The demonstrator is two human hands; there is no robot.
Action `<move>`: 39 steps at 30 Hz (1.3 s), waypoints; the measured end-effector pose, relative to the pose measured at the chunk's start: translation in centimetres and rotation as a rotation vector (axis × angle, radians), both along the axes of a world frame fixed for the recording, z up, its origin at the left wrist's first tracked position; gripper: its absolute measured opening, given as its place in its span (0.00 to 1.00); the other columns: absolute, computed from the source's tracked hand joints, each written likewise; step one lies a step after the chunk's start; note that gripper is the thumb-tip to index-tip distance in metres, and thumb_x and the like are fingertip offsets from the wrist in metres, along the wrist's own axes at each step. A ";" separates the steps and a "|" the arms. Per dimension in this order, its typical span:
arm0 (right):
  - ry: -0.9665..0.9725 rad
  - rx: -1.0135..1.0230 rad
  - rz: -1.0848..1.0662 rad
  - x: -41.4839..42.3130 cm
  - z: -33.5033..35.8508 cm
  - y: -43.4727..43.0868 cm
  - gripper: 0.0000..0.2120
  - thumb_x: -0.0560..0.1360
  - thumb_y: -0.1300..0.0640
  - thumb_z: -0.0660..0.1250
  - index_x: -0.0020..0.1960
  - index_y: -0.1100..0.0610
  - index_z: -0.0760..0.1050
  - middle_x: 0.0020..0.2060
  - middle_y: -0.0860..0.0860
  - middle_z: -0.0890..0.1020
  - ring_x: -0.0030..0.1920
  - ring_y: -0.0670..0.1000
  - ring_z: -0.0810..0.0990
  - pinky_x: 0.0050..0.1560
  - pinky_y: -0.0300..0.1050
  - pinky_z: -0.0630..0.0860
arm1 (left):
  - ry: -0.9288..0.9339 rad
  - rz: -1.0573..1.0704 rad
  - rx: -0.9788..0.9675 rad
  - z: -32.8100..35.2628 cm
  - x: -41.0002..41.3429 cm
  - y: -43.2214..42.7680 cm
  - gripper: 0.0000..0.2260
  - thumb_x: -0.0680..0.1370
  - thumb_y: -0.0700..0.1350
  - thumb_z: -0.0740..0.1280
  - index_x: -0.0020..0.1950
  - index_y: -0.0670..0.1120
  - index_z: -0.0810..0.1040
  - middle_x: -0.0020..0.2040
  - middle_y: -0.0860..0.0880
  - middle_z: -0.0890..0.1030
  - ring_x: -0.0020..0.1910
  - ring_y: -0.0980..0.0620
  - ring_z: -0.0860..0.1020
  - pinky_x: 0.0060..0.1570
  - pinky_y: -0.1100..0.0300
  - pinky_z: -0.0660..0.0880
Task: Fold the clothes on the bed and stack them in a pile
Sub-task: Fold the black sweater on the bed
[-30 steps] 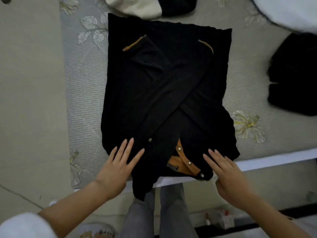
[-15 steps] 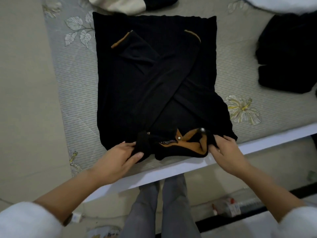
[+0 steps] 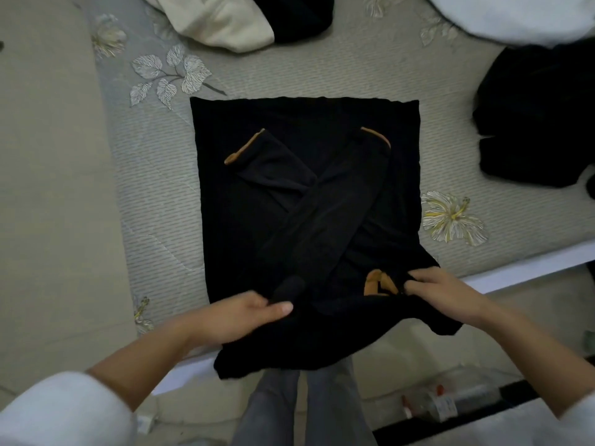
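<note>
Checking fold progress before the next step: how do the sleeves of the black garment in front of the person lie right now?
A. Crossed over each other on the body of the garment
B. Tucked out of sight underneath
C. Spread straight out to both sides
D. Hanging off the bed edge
A: the two sleeves, each with a tan cuff, form an X on top of the black garment, while both hands grip its near end.

left hand: fingers curled, pinched the black garment at its near-left corner | right hand: clenched at near-right collar | forearms bare, sleeves white
</note>
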State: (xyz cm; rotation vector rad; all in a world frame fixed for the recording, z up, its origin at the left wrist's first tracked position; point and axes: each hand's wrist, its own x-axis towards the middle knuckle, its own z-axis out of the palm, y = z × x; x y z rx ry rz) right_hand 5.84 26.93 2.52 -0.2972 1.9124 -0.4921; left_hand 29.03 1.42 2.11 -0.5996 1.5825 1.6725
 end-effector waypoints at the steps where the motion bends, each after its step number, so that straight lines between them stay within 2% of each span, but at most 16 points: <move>1: -0.016 -0.043 -0.050 -0.5 0.3 -0.2 0.13 0.75 0.61 0.64 0.33 0.59 0.67 0.27 0.53 0.70 0.28 0.51 0.72 0.35 0.48 0.67 | 0.003 0.075 0.015 0.0 -0.8 -0.6 0.20 0.73 0.62 0.65 0.32 0.46 0.76 0.33 0.49 0.77 0.33 0.53 0.76 0.37 0.63 0.70; 4: 0.024 -0.177 -0.066 -2.0 1.0 -1.5 0.10 0.79 0.59 0.63 0.41 0.63 0.73 0.30 0.55 0.77 0.30 0.56 0.80 0.31 0.47 0.73 | 0.110 0.211 0.013 0.1 -3.6 -2.7 0.06 0.78 0.43 0.66 0.43 0.48 0.82 0.42 0.53 0.84 0.44 0.57 0.81 0.44 0.69 0.74; 6: 0.152 -0.291 0.010 -2.9 1.3 -2.6 0.10 0.79 0.57 0.63 0.42 0.60 0.75 0.32 0.53 0.78 0.34 0.50 0.79 0.36 0.40 0.73 | 0.231 0.236 -0.075 0.6 -5.3 -4.5 0.06 0.78 0.37 0.63 0.45 0.45 0.77 0.40 0.57 0.82 0.42 0.62 0.79 0.44 0.71 0.72; 10: 0.309 -0.447 -0.011 -5.4 1.6 -4.8 0.09 0.79 0.54 0.61 0.43 0.55 0.76 0.35 0.46 0.79 0.37 0.42 0.78 0.39 0.32 0.72 | 0.396 0.339 -0.211 2.0 -7.8 -7.9 0.05 0.80 0.43 0.61 0.47 0.49 0.76 0.40 0.57 0.80 0.41 0.62 0.78 0.41 0.71 0.73; 14: 0.415 -0.457 -0.019 -9.1 0.8 -7.9 0.08 0.79 0.50 0.61 0.45 0.48 0.77 0.38 0.42 0.81 0.41 0.40 0.79 0.41 0.33 0.72 | 0.453 0.321 -0.459 2.4 -10.9 -11.6 0.08 0.82 0.44 0.59 0.50 0.51 0.77 0.40 0.57 0.80 0.40 0.62 0.77 0.42 0.69 0.72; 17: 0.510 -0.461 0.017 -12.2 0.1 -11.3 0.10 0.79 0.48 0.60 0.44 0.50 0.76 0.37 0.43 0.80 0.40 0.41 0.79 0.41 0.37 0.72 | 0.470 0.237 -0.663 2.1 -13.7 -14.5 0.07 0.82 0.45 0.59 0.50 0.51 0.77 0.38 0.55 0.79 0.37 0.59 0.76 0.41 0.63 0.71; 20: 0.593 -0.469 0.029 -15.4 -0.5 -14.8 0.13 0.80 0.46 0.59 0.39 0.49 0.73 0.34 0.41 0.78 0.36 0.39 0.77 0.37 0.34 0.68 | 0.484 0.256 -0.805 1.5 -16.8 -17.5 0.07 0.82 0.44 0.59 0.54 0.47 0.77 0.44 0.51 0.80 0.43 0.55 0.77 0.47 0.58 0.72; 22: 0.636 -0.416 0.005 -17.4 -1.2 -16.8 0.15 0.80 0.44 0.58 0.38 0.49 0.71 0.33 0.43 0.77 0.38 0.45 0.77 0.39 0.40 0.67 | 0.450 0.291 -0.901 0.6 -18.5 -19.2 0.07 0.81 0.44 0.60 0.55 0.47 0.77 0.46 0.48 0.81 0.46 0.52 0.78 0.50 0.58 0.71; 25: 0.709 -0.263 -0.035 -18.7 -2.8 -18.9 0.17 0.80 0.43 0.55 0.54 0.53 0.76 0.48 0.52 0.81 0.52 0.55 0.78 0.51 0.48 0.70 | 0.315 0.428 -1.075 -1.2 -19.9 -19.5 0.10 0.79 0.43 0.61 0.59 0.48 0.76 0.44 0.44 0.80 0.43 0.46 0.77 0.45 0.56 0.71; 27: 0.833 -0.155 0.004 -18.0 -3.7 -19.2 0.21 0.80 0.45 0.57 0.66 0.57 0.71 0.59 0.56 0.76 0.62 0.57 0.72 0.63 0.55 0.67 | 0.263 0.364 -1.322 -2.5 -20.0 -17.6 0.17 0.78 0.41 0.62 0.67 0.44 0.72 0.55 0.37 0.75 0.57 0.38 0.72 0.58 0.49 0.68; 29: 0.980 -0.224 0.092 -15.9 -4.2 -18.8 0.20 0.79 0.49 0.61 0.66 0.59 0.70 0.62 0.57 0.73 0.64 0.57 0.69 0.63 0.56 0.63 | 0.325 0.245 -1.440 -3.6 -19.7 -14.3 0.20 0.78 0.44 0.62 0.70 0.43 0.69 0.67 0.35 0.68 0.67 0.36 0.65 0.66 0.43 0.61; 31: 1.025 -0.324 0.266 -14.0 -4.9 -18.5 0.20 0.77 0.50 0.62 0.65 0.60 0.71 0.64 0.56 0.73 0.65 0.56 0.69 0.62 0.56 0.62 | 0.438 0.075 -1.431 -4.5 -19.3 -10.9 0.22 0.78 0.50 0.58 0.73 0.47 0.65 0.74 0.39 0.61 0.73 0.40 0.58 0.70 0.42 0.55; 33: 0.943 -0.310 0.433 -13.2 -6.0 -18.3 0.25 0.78 0.48 0.60 0.72 0.58 0.66 0.70 0.55 0.68 0.71 0.54 0.64 0.68 0.58 0.57 | 0.436 -0.127 -1.395 -5.8 -18.8 -8.6 0.24 0.80 0.55 0.53 0.76 0.52 0.60 0.78 0.43 0.53 0.77 0.44 0.50 0.72 0.42 0.48; 34: 0.895 -0.266 0.477 -13.3 -6.6 -18.4 0.28 0.79 0.45 0.57 0.76 0.56 0.59 0.75 0.53 0.61 0.75 0.52 0.57 0.72 0.58 0.51 | 0.382 -0.186 -1.383 -6.4 -18.7 -8.3 0.24 0.80 0.57 0.50 0.77 0.55 0.56 0.79 0.44 0.49 0.77 0.45 0.46 0.72 0.41 0.46; 36: 0.836 -0.163 0.497 -14.5 -7.7 -18.5 0.32 0.80 0.41 0.51 0.79 0.49 0.44 0.78 0.48 0.48 0.78 0.50 0.42 0.74 0.58 0.41 | 0.245 -0.181 -1.366 -7.5 -18.9 -8.9 0.24 0.81 0.60 0.45 0.77 0.60 0.48 0.79 0.47 0.42 0.77 0.43 0.39 0.71 0.36 0.43; 39: 0.791 -0.114 0.463 -16.0 -8.3 -19.1 0.32 0.79 0.38 0.48 0.77 0.42 0.38 0.78 0.44 0.42 0.77 0.52 0.37 0.73 0.60 0.37 | 0.149 -0.131 -1.337 -8.4 -19.8 -10.6 0.25 0.78 0.63 0.44 0.74 0.66 0.41 0.79 0.51 0.39 0.76 0.41 0.36 0.67 0.30 0.42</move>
